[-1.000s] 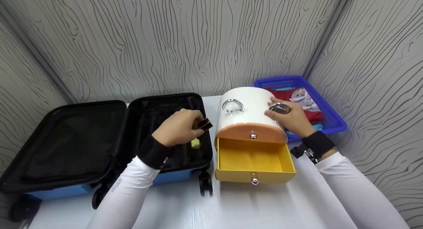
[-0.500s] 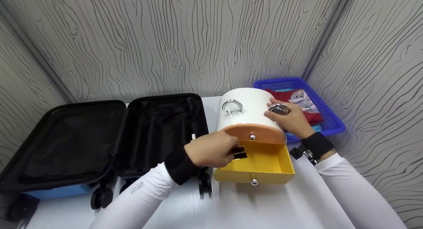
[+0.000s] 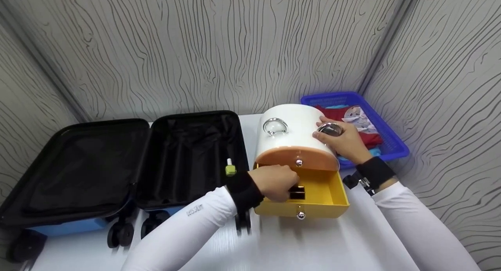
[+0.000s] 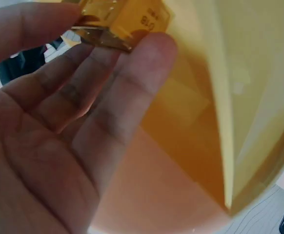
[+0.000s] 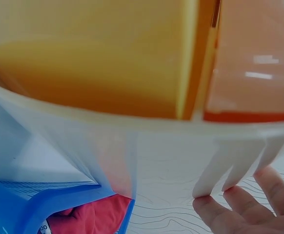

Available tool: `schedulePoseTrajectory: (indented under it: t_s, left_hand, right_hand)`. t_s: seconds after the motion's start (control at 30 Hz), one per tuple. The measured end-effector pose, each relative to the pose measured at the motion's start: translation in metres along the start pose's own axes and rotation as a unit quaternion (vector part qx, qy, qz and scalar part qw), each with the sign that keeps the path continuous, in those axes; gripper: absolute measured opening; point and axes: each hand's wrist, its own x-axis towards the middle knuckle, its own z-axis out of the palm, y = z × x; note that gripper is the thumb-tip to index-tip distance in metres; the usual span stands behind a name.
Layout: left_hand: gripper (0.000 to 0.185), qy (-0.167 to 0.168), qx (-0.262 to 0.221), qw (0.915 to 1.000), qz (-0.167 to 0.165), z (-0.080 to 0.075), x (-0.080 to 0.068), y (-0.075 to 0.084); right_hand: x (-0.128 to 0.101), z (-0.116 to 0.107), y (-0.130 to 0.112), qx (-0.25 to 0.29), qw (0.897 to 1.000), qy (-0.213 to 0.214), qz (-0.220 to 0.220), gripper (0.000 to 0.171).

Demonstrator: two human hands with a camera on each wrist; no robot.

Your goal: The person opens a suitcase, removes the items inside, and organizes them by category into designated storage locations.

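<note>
Yellow drawer: the pulled-out yellow drawer (image 3: 330, 192) of the white rounded storage box (image 3: 299, 132) stands open toward you, its silver knob (image 3: 301, 214) at the front edge.
Your left hand: your left hand (image 3: 276, 181) reaches over the drawer's left wall and pinches a small black and gold rectangular case (image 3: 297, 192) between thumb and fingers; the left wrist view shows the case (image 4: 117, 22) gripped at your fingertips (image 4: 154, 46) against the yellow inside.
Case position: it sits low inside the drawer, near the left front part; whether it touches the drawer floor you cannot tell.
Your right hand: your right hand (image 3: 344, 140) rests on the right top of the white box, fingers relaxed and laid flat, grasping nothing; your fingertips lie at the right silver ring handle (image 3: 330, 128). In the right wrist view only your fingertips (image 5: 239, 212) show, by the box's white rim.
Upper drawer: the orange upper drawer front (image 3: 297, 158) is closed, just above your left hand.
Left ring: a second silver ring handle (image 3: 275, 126) sits on the box top, untouched.
Suitcase: the open black-lined blue suitcase (image 3: 98, 169) lies just left of the box, with a small green bottle with a white cap (image 3: 230, 168) in its right half, near your left wrist.
Basket: the blue plastic basket (image 3: 391, 140) of red and patterned cloths (image 3: 358, 116) stands behind your right hand.
Surface: everything rests on the white table (image 3: 313, 243).
</note>
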Motion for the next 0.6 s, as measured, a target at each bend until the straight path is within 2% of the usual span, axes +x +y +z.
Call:
schedulePoseTrajectory:
  t_s: [0.17, 0.43, 0.6]
  left_hand:
    - [0.011, 0.006, 0.009, 0.9999, -0.004, 0.007, 0.007, -0.004]
    - [0.024, 0.017, 0.058, 0.9980, 0.016, 0.019, 0.008, -0.011]
    - [0.017, 0.012, 0.046, 0.9987, 0.021, 0.025, 0.004, -0.017]
  right_hand:
    - [0.000, 0.002, -0.001, 0.001, 1.000, 0.004, 0.001, 0.062]
    - [-0.001, 0.002, -0.001, -0.006, 1.000, 0.007, 0.003, 0.063]
    - [-0.001, 0.000, -0.003, 0.000, 1.000, 0.006, -0.002, 0.061]
